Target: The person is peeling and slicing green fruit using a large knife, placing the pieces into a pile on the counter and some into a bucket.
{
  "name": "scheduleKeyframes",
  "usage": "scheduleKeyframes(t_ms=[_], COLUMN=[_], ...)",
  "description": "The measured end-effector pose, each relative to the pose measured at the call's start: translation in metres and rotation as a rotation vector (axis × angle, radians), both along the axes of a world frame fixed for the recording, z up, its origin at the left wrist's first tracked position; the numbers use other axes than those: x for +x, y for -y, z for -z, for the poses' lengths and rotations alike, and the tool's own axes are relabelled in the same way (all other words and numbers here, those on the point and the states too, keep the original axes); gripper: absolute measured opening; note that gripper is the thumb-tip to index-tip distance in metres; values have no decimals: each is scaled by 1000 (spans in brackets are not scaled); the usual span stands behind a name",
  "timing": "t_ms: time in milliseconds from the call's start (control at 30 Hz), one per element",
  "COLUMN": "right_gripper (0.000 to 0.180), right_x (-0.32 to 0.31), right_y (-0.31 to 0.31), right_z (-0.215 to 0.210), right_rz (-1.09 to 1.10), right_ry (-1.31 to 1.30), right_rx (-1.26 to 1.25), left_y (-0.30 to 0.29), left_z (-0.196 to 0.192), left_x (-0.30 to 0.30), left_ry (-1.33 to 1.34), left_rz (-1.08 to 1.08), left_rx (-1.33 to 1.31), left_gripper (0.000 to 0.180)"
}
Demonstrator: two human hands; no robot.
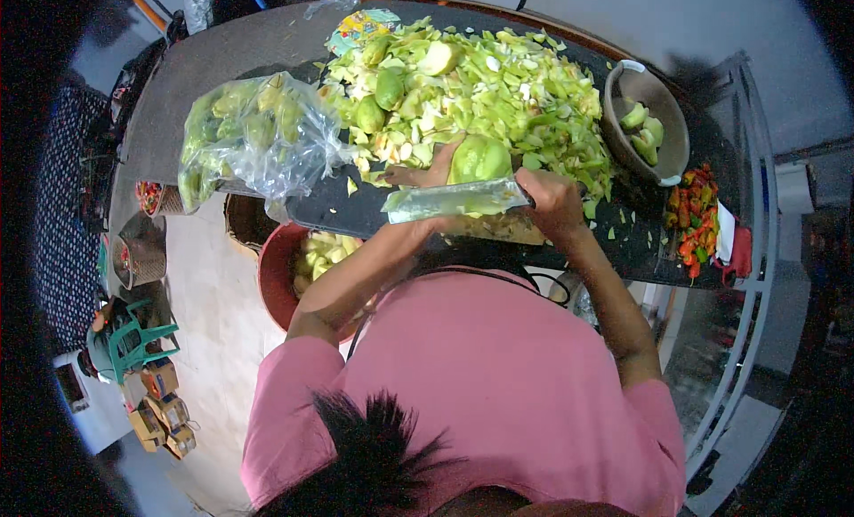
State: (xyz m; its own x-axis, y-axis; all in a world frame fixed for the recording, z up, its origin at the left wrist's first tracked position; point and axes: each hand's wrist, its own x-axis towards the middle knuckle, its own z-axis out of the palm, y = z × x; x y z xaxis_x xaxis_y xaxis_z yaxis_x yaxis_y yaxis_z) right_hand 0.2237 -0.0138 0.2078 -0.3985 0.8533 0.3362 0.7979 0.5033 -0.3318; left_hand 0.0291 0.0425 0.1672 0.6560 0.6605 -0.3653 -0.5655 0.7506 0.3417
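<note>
A large pale green vegetable [480, 160], round and partly peeled by its look, stands near the table's front edge. My left hand [436, 167] is closed against its left side, with part of the palm and wrist hidden behind a blade. My right hand [550, 197] grips the handle of a broad cleaver [458, 199]. The wet, smeared blade lies crosswise in front of the vegetable, pointing left; whether it touches is unclear. Just beyond my hands spreads a thick heap of green peelings [525, 99], with whole green vegetables [389, 88] and a cut one [440, 59] on top.
Left of the heap lies a clear plastic bag [258, 130] of green vegetables. A brown basin [614, 117] with peeled pieces sits at the right, near red and orange peppers [694, 214]. Below the table edge, a red tub [274, 281] holds pale pieces. A green chair [142, 339] stands farther left.
</note>
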Motion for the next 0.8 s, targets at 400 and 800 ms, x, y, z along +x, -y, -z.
scheduleKeyframes(t_ms=[400,800], right_gripper=[40,24], right_x=[85,20], right_y=[-25,-12], right_z=[73,1], right_rz=[424,4], right_ry=[100,47], right_rx=[-111,-20], left_y=[11,5], left_z=[-1,-18], left_x=[-16,-1], left_ry=[77,-166], left_rz=[122,92], left_rx=[-109,-103], left_gripper=[56,50])
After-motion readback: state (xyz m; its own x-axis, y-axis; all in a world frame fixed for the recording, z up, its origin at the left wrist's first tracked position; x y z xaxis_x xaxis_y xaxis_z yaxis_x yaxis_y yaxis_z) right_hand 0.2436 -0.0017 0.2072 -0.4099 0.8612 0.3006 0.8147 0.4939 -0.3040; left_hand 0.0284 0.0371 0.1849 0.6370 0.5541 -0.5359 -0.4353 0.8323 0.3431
